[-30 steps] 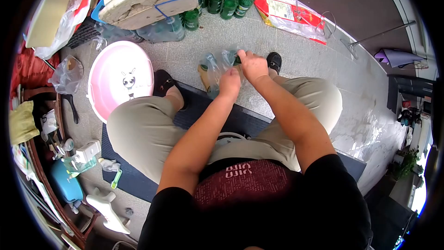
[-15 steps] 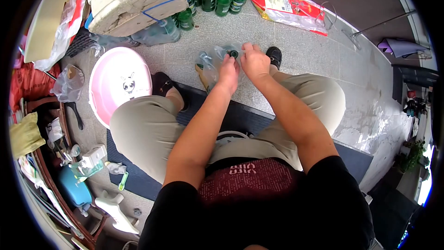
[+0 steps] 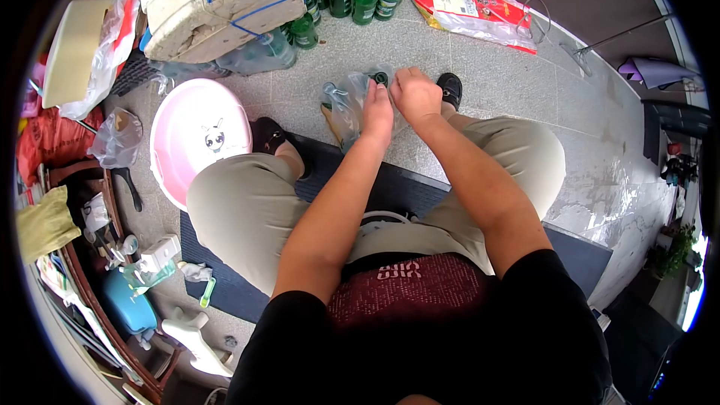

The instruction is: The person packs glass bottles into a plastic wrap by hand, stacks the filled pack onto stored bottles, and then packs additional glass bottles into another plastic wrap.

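Observation:
Between my feet a clear plastic bag (image 3: 346, 109) stands on the floor with bottles in it, a brown piece beside it. The dark green mouth of a bottle (image 3: 381, 77) shows at the bag's top, between my two hands. My left hand (image 3: 378, 110) is closed at the left side of this bottle mouth, on the bag's edge. My right hand (image 3: 417, 94) has its fingers bent together just right of the mouth, seemingly pinching the bag's film; its fingertips are partly hidden.
A pink basin (image 3: 199, 139) sits left of my legs. Green bottles (image 3: 365, 1) and a tied foam box (image 3: 225, 7) are at the top. A red and clear plastic sheet (image 3: 472, 11) lies top right, a dark mat (image 3: 577, 259) beneath me, a blue container (image 3: 129, 301) lower left.
Both hands have drawn slightly apart around the bottle mouth, which now shows more upright between them. The whole view has shifted a little.

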Demonstrator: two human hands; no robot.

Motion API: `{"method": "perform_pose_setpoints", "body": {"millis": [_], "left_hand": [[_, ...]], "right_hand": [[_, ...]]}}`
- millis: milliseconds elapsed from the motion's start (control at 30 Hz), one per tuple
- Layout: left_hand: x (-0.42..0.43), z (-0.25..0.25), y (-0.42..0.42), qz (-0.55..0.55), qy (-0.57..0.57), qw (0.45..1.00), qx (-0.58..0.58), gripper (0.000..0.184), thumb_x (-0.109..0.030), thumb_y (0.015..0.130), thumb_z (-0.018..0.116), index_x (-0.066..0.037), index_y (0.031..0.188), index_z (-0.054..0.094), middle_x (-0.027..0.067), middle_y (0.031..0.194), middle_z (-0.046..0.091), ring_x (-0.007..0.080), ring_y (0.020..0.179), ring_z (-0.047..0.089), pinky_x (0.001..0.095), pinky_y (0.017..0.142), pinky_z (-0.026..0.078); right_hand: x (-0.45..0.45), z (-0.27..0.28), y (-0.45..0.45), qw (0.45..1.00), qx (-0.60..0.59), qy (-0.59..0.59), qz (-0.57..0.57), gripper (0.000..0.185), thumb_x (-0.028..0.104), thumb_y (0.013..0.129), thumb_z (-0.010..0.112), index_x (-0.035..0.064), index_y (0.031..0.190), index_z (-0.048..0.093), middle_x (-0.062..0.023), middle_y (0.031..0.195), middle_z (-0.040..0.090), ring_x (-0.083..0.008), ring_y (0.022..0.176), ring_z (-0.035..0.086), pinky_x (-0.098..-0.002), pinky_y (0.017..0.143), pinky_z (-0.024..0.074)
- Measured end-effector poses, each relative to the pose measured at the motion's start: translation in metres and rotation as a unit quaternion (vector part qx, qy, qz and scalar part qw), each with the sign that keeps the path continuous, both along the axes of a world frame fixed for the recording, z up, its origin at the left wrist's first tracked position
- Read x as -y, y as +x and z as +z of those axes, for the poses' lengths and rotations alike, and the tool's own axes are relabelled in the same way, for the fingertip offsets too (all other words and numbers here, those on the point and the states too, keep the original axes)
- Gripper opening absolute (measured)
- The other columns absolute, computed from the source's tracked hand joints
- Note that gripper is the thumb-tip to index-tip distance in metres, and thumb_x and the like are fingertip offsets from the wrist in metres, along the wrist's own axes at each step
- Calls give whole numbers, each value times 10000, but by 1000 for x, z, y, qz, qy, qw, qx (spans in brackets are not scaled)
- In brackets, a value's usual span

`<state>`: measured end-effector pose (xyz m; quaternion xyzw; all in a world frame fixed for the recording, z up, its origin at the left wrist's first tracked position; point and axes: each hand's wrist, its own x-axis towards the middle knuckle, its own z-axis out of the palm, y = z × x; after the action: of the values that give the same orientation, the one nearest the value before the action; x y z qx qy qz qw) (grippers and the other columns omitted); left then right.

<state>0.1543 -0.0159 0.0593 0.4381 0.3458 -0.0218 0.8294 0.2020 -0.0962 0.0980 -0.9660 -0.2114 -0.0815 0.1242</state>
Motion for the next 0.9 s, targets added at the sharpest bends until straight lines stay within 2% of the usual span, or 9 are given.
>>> {"method": "perform_pose_setpoints", "body": {"millis": [67, 167, 267, 333, 367, 433, 533, 633, 900], "left_hand": [[-4, 3, 3, -8, 3, 1000, -10, 548, -313, 984, 383, -44, 1437, 231, 83, 1321, 438, 175, 1138, 460, 296, 1016, 332], [-10, 16, 9, -92, -9, 996, -19, 565, -365, 978, 375, -6, 1404, 278, 101, 1337, 433, 194, 1162, 457, 310, 1032, 323], [-10, 22, 18, -5, -123, 992, 14, 588, -429, 970, 353, 19, 1350, 343, 134, 1342, 436, 214, 1199, 450, 327, 1044, 318], [-11, 26, 23, 162, -226, 960, -29, 624, -461, 963, 349, 60, 1306, 363, 169, 1337, 440, 236, 1223, 443, 338, 1045, 325], [-14, 24, 25, 170, -228, 958, -27, 624, -461, 963, 349, 60, 1306, 363, 169, 1337, 440, 236, 1223, 443, 338, 1045, 325], [-19, 18, 27, 59, -267, 957, -98, 753, -538, 940, 326, 118, 1312, 313, 188, 1337, 434, 256, 1222, 445, 343, 1048, 322], [-29, 27, 26, 6, -331, 942, -48, 928, -663, 879, 313, 152, 1320, 263, 194, 1322, 442, 272, 1210, 452, 344, 1050, 319], [-26, 24, 27, 22, -330, 943, -37, 1089, -793, 781, 304, 148, 1328, 258, 193, 1285, 470, 274, 1206, 450, 353, 1052, 314], [-30, 12, 20, 28, -362, 931, 26, 1207, -883, 670, 320, 146, 1301, 308, 202, 1255, 488, 293, 1213, 426, 399, 1053, 297]], "right_hand": [[0, 0, -3, 997, 18, 70, -12, 119, 208, 760, 593, 95, 725, 579, -85, 761, 598, -282, 677, 619, -400, 566, 501], [0, 5, -6, 995, 56, 70, 47, 117, 194, 762, 592, 101, 693, 571, -75, 734, 592, -274, 660, 618, -401, 538, 494], [1, 5, -2, 993, 54, 79, 62, 100, 191, 757, 598, 103, 724, 565, -79, 717, 596, -273, 633, 620, -400, 522, 490], [-4, 6, -5, 996, 37, 69, 44, 90, 180, 746, 611, 101, 747, 568, -84, 717, 603, -278, 620, 618, -392, 520, 488], [-6, 6, -7, 998, 19, 59, 18, 94, 168, 736, 624, 99, 771, 572, -88, 716, 610, -283, 607, 617, -385, 518, 485], [-7, 0, -11, 998, 0, 53, 21, 100, 179, 743, 611, 102, 791, 568, -97, 727, 615, -289, 604, 620, -396, 527, 490], [-9, 0, -10, 998, -23, 61, 25, 110, 176, 747, 596, 98, 820, 569, -118, 746, 624, -306, 619, 624, -414, 558, 500], [-8, -3, -5, 994, -54, 89, 37, 106, 144, 736, 591, 81, 821, 579, -144, 763, 630, -328, 655, 625, -425, 601, 506], [-7, 6, -3, 977, -150, 131, 80, 64, 84, 702, 579, 39, 747, 582, -188, 748, 624, -367, 697, 616, -440, 661, 506]]}}
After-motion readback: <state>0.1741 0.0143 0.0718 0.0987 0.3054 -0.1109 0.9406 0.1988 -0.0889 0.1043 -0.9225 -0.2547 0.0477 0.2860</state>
